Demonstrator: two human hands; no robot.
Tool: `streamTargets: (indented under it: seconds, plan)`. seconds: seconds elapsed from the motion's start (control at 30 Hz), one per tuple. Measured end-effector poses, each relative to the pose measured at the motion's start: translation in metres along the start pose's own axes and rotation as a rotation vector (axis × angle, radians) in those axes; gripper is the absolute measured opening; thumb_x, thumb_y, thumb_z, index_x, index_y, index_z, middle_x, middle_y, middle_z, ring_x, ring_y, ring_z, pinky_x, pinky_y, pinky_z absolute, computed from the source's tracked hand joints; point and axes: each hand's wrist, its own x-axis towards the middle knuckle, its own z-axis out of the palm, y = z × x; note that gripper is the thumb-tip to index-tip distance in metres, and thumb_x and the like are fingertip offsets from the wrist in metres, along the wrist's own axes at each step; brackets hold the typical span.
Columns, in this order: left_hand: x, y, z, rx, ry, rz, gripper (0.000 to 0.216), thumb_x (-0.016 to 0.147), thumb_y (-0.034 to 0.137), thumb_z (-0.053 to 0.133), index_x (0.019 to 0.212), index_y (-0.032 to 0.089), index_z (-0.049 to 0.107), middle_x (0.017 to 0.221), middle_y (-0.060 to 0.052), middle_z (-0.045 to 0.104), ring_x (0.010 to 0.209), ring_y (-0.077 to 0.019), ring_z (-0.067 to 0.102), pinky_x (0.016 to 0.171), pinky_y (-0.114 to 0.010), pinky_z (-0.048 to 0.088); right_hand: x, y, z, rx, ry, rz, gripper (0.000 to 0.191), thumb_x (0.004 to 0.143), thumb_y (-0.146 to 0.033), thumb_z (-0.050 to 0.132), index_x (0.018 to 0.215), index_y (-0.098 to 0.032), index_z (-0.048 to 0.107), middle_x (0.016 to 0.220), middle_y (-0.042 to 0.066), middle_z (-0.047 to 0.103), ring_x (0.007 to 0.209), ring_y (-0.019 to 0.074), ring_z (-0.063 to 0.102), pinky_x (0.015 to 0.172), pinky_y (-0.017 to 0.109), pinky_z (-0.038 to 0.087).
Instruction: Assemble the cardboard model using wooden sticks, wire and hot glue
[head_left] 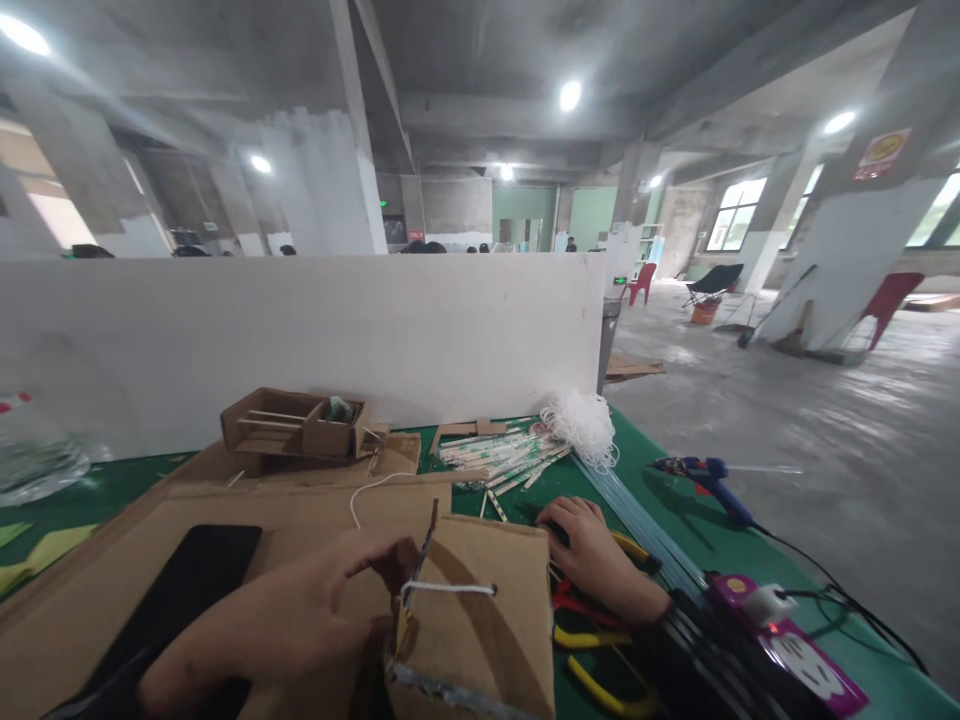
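A small cardboard box (480,620) with a white string across its top stands at the front middle. My left hand (300,610) is at its left edge, thumb and fingers bent round the cardboard there. To the right of the box, my right hand (592,550) rests low over the table, its fingers curled in; the fingertips and anything in them are partly hidden. Under and beside that hand lie yellow-handled pliers (592,637) and a red-handled tool (581,603). Printed sticks (510,455) lie in a loose pile just beyond.
A cardboard tray (262,425) stands on cardboard sheets (300,510), near a black phone-like slab (180,590). White string (581,430), clear glue sticks (637,525), a blue glue gun (705,475) and a purple power strip (787,640) are on the right. A white partition (300,325) rises behind.
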Motion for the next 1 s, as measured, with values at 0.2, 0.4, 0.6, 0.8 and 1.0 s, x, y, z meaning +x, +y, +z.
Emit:
streamTargets:
  seconds: [0.2, 0.4, 0.6, 0.8, 1.0]
  plan:
    - [0.001, -0.005, 0.003, -0.001, 0.050, 0.029, 0.013, 0.085, 0.032, 0.067, 0.092, 0.023, 0.075, 0.102, -0.002, 0.081, 0.107, -0.0265, 0.073, 0.096, -0.029, 0.055, 0.000, 0.000, 0.000, 0.003, -0.001, 0.005, 0.017, 0.100, -0.019, 0.057, 0.100, -0.024, 0.073, 0.106, 0.007, 0.078, 0.106, 0.0270, 0.067, 0.101, 0.045, 0.041]
    - [0.005, 0.000, 0.003, -0.013, 0.070, -0.014, 0.019, 0.084, 0.032, 0.063, 0.094, 0.024, 0.076, 0.095, -0.001, 0.079, 0.095, -0.0242, 0.072, 0.091, -0.031, 0.060, 0.000, 0.002, 0.001, -0.009, 0.009, 0.005, 0.018, 0.100, -0.019, 0.056, 0.100, -0.024, 0.073, 0.105, 0.007, 0.078, 0.106, 0.0270, 0.067, 0.103, 0.046, 0.041]
    - [0.012, 0.002, 0.008, -0.097, 0.031, -0.031, 0.025, 0.086, 0.034, 0.062, 0.103, 0.024, 0.077, 0.099, -0.002, 0.080, 0.094, -0.0231, 0.071, 0.089, -0.030, 0.061, -0.001, 0.002, 0.002, -0.012, 0.003, 0.006, 0.016, 0.101, -0.021, 0.058, 0.099, -0.024, 0.073, 0.106, 0.006, 0.078, 0.107, 0.0273, 0.067, 0.102, 0.046, 0.041]
    - [0.012, 0.004, 0.005, -0.111, -0.001, -0.017, 0.018, 0.083, 0.030, 0.063, 0.095, 0.023, 0.074, 0.097, -0.002, 0.080, 0.092, -0.0230, 0.072, 0.088, -0.030, 0.059, -0.001, 0.002, 0.000, -0.013, -0.008, -0.001, 0.017, 0.100, -0.019, 0.057, 0.099, -0.024, 0.073, 0.106, 0.006, 0.078, 0.106, 0.0266, 0.067, 0.101, 0.046, 0.041]
    - [0.011, 0.001, 0.007, -0.102, 0.011, 0.004, 0.016, 0.083, 0.028, 0.061, 0.093, 0.023, 0.072, 0.098, -0.002, 0.079, 0.094, -0.0231, 0.071, 0.089, -0.029, 0.058, 0.000, 0.003, 0.001, -0.010, -0.002, -0.013, 0.016, 0.099, -0.018, 0.057, 0.097, -0.024, 0.073, 0.104, 0.006, 0.078, 0.105, 0.0266, 0.067, 0.101, 0.046, 0.041]
